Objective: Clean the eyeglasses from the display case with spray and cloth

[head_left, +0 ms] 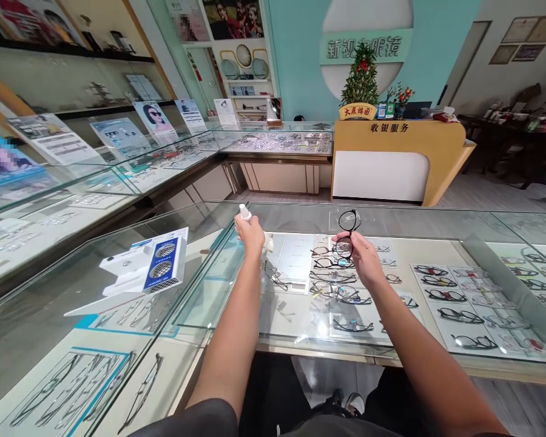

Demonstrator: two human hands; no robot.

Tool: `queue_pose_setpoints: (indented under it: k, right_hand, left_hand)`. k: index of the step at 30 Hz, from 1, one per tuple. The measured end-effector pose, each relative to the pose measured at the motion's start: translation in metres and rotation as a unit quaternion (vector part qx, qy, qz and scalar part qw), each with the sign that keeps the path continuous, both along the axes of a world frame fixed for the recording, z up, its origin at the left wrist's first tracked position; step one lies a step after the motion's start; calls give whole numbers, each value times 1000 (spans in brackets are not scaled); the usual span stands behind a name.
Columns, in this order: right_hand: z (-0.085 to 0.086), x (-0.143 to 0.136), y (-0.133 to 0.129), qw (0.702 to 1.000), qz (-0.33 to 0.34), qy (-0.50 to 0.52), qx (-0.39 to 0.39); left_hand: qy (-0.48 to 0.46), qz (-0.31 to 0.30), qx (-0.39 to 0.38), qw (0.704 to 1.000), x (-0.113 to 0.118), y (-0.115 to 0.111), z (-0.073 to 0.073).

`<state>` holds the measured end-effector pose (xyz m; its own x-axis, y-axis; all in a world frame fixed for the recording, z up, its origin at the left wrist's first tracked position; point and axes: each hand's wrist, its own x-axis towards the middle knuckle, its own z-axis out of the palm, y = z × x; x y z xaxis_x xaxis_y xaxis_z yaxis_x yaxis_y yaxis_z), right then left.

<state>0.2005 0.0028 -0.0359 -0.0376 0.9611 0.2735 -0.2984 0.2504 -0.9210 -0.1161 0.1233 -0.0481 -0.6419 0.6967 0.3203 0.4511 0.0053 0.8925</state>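
My left hand (251,233) is closed around a small white spray bottle (244,212), whose top pokes out above the fingers. The rest of the bottle is hidden by the hand. In my right hand (365,258) is a pair of eyeglasses (348,220) with dark round rims, pinched between thumb and fingers and turned on end, one lens above the other. Both hands are over the glass display counter (295,341), apart from each other. Beneath them several eyeglass frames (341,294) lie in rows inside the case.
A blue and white cardboard display (166,258) stands on the counter at left. More frames on a white tray (459,312) lie to the right. A cashier desk (380,173) with a plant (363,76) stands across the aisle. Glass cases with leaning cards (155,121) line the left wall.
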Motion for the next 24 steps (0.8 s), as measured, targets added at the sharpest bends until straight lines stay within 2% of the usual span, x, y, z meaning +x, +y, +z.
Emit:
queue_pose_setpoints:
  k: [2, 7, 13, 17, 21, 22, 24]
  right_hand:
    - [-1, 1, 1, 1000, -3, -1, 0]
    - [-1, 3, 0, 1000, -4, -1, -5]
    - [-1, 4, -1, 1000, -6, -6, -21]
    - [-1, 4, -2, 1000, -2, -7, -22]
    - [-2, 4, -1, 1000, 0, -5, -18]
    - [-2, 4, -1, 1000, -2, -6, -17]
    - [-2, 5, 0, 1000, -6, -7, -15]
  left_hand:
    - [2, 36, -37, 999, -16, 4, -7]
    - [14, 67, -116, 991, -45, 7, -24]
    - [7, 108, -162, 981, -59, 5, -31]
    - [12, 142, -152, 978, -48, 0, -22]
    - [54, 200, -101, 973, -23, -12, -1]
    - [80, 186, -92, 975, -17, -15, 4]
    - [130, 118, -98, 980, -11, -21, 13]
